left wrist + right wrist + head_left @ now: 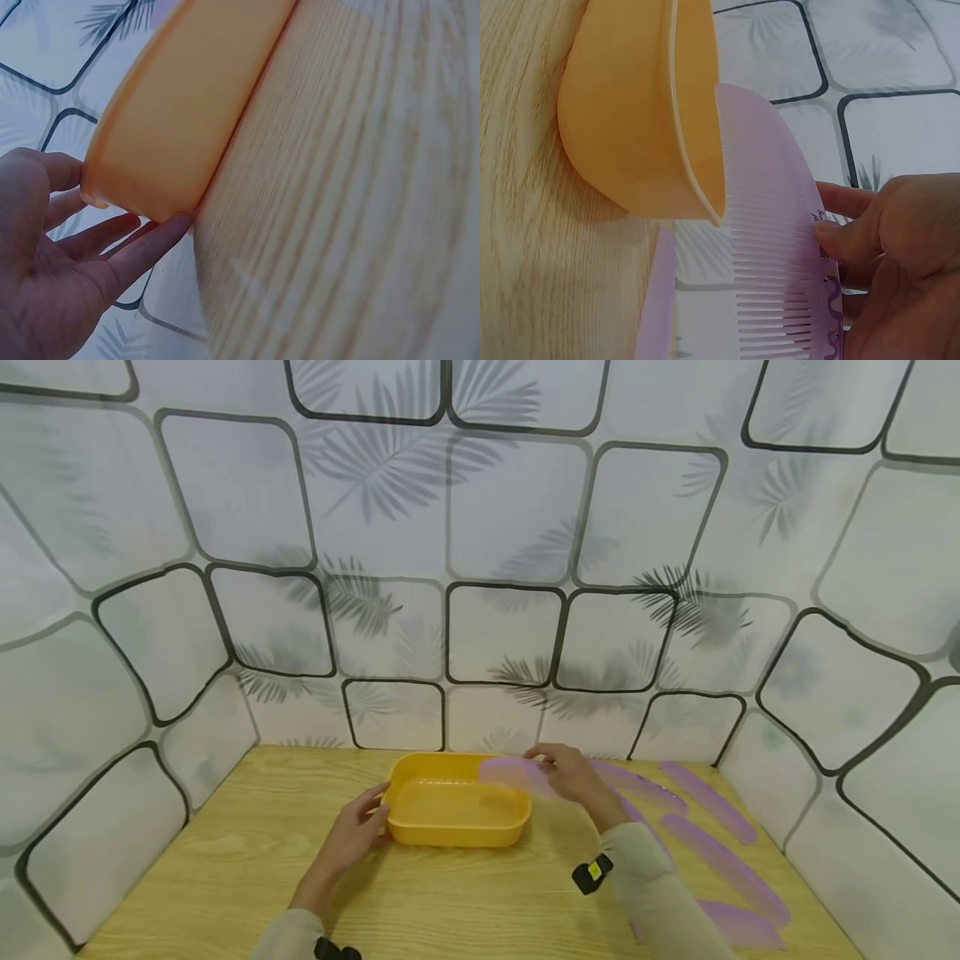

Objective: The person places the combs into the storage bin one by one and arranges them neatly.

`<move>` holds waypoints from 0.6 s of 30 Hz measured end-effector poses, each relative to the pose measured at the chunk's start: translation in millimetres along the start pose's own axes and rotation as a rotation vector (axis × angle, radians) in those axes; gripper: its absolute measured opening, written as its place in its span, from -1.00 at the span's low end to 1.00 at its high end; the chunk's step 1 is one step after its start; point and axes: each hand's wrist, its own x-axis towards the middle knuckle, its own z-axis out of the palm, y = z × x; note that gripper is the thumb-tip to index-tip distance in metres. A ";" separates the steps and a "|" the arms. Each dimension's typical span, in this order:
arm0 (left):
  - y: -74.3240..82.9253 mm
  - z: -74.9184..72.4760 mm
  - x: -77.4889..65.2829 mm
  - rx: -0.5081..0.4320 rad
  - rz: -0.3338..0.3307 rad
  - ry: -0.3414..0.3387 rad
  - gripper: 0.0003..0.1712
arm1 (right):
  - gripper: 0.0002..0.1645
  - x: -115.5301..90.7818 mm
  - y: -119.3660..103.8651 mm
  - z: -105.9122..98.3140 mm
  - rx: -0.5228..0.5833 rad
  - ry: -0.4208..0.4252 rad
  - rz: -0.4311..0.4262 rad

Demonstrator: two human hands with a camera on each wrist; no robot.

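A yellow plastic tray (459, 835) sits on the wooden table. My left hand (351, 837) grips its left end, thumb up at the rim and fingertips along the outer wall, as the left wrist view shows with the left hand (82, 255). Between thumb and fingers, my right hand (576, 777) pinches a translucent purple comb (769, 172) by its curved back. The comb is raised at the tray's right side, and its far end overlaps the tray opening in the head view. Its teeth face the tray in the right wrist view, where dark printed marks show along the back.
Several more purple combs lie on the table's right side, among them one comb (708, 802) near the back right and another comb (731, 872) closer in. Patterned cloth walls (506, 635) enclose the wooden table (225, 852) at the back and sides.
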 end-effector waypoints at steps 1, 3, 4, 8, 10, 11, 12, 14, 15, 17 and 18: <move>-0.3 -0.3 -0.1 -0.004 -0.001 -0.002 -0.41 | -0.61 0.6 -1.5 0.9 -0.001 0.000 -0.007; -0.8 -0.8 -0.1 -0.009 -0.001 -0.005 -0.41 | -0.61 1.6 -4.9 2.5 -0.004 0.003 -0.015; -1.1 -0.9 0.0 -0.010 -0.002 -0.006 -0.41 | -0.61 2.3 -6.6 3.2 -0.006 0.003 -0.011; -2.0 -1.0 0.4 -0.014 -0.003 -0.006 -0.41 | -0.61 6.0 -11.7 7.2 -0.011 -0.005 -0.017; -2.1 -1.2 0.2 -0.014 0.000 -0.006 -0.41 | -0.61 7.6 -13.7 9.8 -0.003 -0.010 -0.015; -2.1 -1.3 0.1 -0.014 0.001 -0.006 -0.41 | -0.61 7.9 -14.6 11.2 0.000 -0.010 -0.018; -2.0 -1.3 0.0 -0.015 0.001 -0.006 -0.40 | -0.61 7.7 -15.9 12.4 0.009 -0.014 -0.018; -1.9 -1.3 -0.2 -0.014 0.002 -0.007 -0.40 | -0.62 7.8 -17.9 15.4 0.016 -0.017 -0.016; -1.6 -1.3 -0.3 -0.012 0.003 -0.007 -0.40 | -0.62 7.8 -18.9 16.9 0.018 -0.018 -0.015; -1.3 -1.3 -0.4 -0.011 0.002 -0.006 -0.40 | -0.63 8.1 -20.8 19.8 0.016 -0.022 -0.016; -1.1 -1.3 -0.5 -0.010 0.001 -0.005 -0.40 | -0.63 8.6 -21.8 21.0 0.013 -0.021 -0.022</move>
